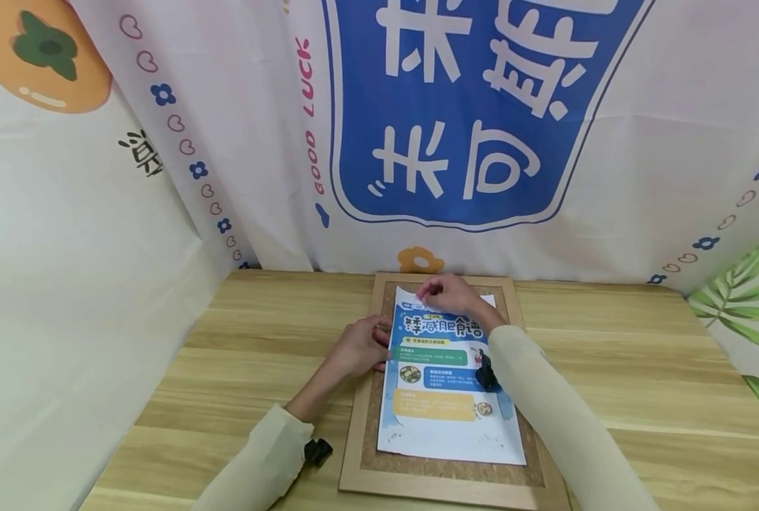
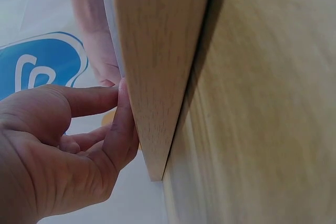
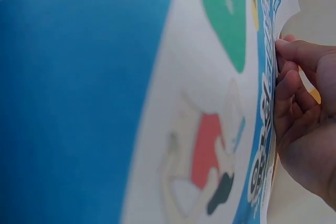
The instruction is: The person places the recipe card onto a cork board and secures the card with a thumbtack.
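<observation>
A printed paper poster (image 1: 450, 443) in blue, green and yellow lies on a wood-framed corkboard (image 1: 443, 474). My left hand (image 1: 360, 346) is at the poster's left edge; in the left wrist view, its thumb and index finger pinch at that edge, beside the wooden frame (image 2: 152, 51). At the poster's top, my right hand (image 1: 451, 294) has curled fingers, with thumb and index fingertips together close to the paper. A small pink spot shows at these fingertips; I cannot tell what they hold. In the right wrist view, the poster's top corner (image 3: 289, 6) curves up beyond the fingers.
The board lies on a wood-grain table (image 1: 258, 362), near its back edge. A white printed cloth (image 1: 271, 177) with a large blue sign hangs right behind. Small black devices (image 1: 318, 452) sit at both wrists. Green printed leaves (image 1: 746, 284) show at the right.
</observation>
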The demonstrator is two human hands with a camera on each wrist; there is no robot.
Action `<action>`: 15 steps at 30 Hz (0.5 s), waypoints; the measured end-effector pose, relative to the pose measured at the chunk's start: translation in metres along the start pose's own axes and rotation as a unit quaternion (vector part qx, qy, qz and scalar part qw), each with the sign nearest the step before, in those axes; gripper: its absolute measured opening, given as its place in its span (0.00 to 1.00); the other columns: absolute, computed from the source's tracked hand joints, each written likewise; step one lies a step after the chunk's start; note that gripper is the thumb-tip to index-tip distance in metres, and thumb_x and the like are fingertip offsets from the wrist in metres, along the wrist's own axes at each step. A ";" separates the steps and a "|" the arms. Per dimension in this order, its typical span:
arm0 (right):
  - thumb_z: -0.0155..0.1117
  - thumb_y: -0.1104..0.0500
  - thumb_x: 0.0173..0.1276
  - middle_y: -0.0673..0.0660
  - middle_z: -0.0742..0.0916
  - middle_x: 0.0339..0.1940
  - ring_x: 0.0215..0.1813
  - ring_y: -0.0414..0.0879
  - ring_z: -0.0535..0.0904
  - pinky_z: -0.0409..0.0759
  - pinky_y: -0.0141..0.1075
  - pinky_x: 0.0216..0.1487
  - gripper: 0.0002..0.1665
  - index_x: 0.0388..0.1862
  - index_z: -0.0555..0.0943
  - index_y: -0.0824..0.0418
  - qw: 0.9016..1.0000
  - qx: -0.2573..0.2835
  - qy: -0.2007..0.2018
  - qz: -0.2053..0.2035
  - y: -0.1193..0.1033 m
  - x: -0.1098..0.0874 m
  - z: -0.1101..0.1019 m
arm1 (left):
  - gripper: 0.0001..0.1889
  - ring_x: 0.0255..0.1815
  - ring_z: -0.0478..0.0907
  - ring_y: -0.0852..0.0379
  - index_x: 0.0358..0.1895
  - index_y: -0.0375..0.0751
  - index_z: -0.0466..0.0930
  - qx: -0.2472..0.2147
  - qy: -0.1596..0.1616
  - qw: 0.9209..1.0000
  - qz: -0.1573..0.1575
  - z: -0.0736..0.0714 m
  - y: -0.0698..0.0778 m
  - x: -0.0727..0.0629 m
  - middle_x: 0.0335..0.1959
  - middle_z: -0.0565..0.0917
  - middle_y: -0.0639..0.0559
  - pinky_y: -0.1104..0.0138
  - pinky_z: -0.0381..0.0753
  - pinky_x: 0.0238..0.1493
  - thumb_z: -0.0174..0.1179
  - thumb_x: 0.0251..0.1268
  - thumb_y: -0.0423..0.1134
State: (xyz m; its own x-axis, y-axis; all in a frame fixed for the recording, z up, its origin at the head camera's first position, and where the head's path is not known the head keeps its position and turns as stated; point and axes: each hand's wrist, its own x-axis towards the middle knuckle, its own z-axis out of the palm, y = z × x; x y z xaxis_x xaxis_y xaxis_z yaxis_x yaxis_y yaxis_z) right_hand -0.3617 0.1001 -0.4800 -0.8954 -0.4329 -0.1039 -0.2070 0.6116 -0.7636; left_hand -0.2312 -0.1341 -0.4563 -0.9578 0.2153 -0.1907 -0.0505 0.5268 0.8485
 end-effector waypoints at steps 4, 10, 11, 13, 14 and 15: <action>0.65 0.60 0.78 0.54 0.91 0.49 0.51 0.51 0.80 0.81 0.41 0.58 0.11 0.54 0.90 0.54 1.000 -0.004 -0.002 -0.008 0.000 -0.001 0.000 | 0.29 0.32 0.86 0.54 0.70 0.33 0.76 -0.001 0.000 1.000 0.000 0.001 0.000 0.000 0.44 0.86 0.39 0.64 0.92 0.31 0.67 0.66 0.20; 0.67 0.60 0.76 0.54 0.91 0.48 0.49 0.51 0.80 0.81 0.39 0.56 0.11 0.53 0.90 0.55 1.000 -0.005 -0.003 -0.013 -0.001 -0.001 -0.001 | 0.29 0.31 0.86 0.55 0.70 0.33 0.76 -0.001 0.001 1.000 0.004 0.001 0.000 -0.001 0.44 0.86 0.39 0.64 0.92 0.31 0.67 0.66 0.20; 0.67 0.60 0.76 0.54 0.91 0.48 0.49 0.50 0.81 0.81 0.39 0.55 0.11 0.53 0.90 0.55 1.000 -0.006 -0.003 -0.014 -0.001 -0.001 -0.001 | 0.29 0.31 0.86 0.55 0.70 0.33 0.76 -0.002 0.001 1.000 0.004 0.001 0.000 -0.001 0.44 0.86 0.39 0.64 0.92 0.31 0.67 0.65 0.20; 0.68 0.59 0.76 0.54 0.91 0.48 0.49 0.50 0.80 0.81 0.39 0.55 0.11 0.54 0.90 0.55 1.000 -0.008 -0.003 -0.015 -0.002 -0.001 -0.001 | 0.29 0.31 0.86 0.55 0.70 0.32 0.76 -0.003 0.001 1.000 0.006 0.001 -0.001 -0.001 0.44 0.86 0.39 0.64 0.92 0.30 0.67 0.65 0.20; 0.68 0.59 0.77 0.55 0.91 0.48 0.49 0.50 0.80 0.80 0.39 0.55 0.12 0.55 0.90 0.55 1.000 -0.008 -0.001 -0.016 -0.002 -0.001 -0.001 | 0.29 0.31 0.86 0.55 0.70 0.32 0.76 -0.003 0.001 1.000 0.006 0.000 -0.001 -0.001 0.44 0.86 0.39 0.65 0.92 0.30 0.67 0.65 0.20; 0.67 0.58 0.77 0.55 0.91 0.49 0.49 0.50 0.80 0.80 0.39 0.55 0.12 0.55 0.90 0.55 1.000 -0.009 0.000 -0.017 -0.003 0.000 -0.001 | 0.29 0.31 0.86 0.55 0.70 0.33 0.76 -0.004 0.002 1.000 0.005 0.000 -0.001 -0.001 0.44 0.86 0.39 0.65 0.92 0.30 0.67 0.65 0.20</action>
State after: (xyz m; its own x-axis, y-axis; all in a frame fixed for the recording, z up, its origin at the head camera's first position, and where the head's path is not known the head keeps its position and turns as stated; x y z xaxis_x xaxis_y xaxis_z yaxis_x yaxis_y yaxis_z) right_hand -0.3613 0.0995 -0.4769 -0.8874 -0.4544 -0.0778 -0.2453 0.6083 -0.7548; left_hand -0.2300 -0.1348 -0.4571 -0.9591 0.2174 -0.1812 -0.0439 0.5183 0.8541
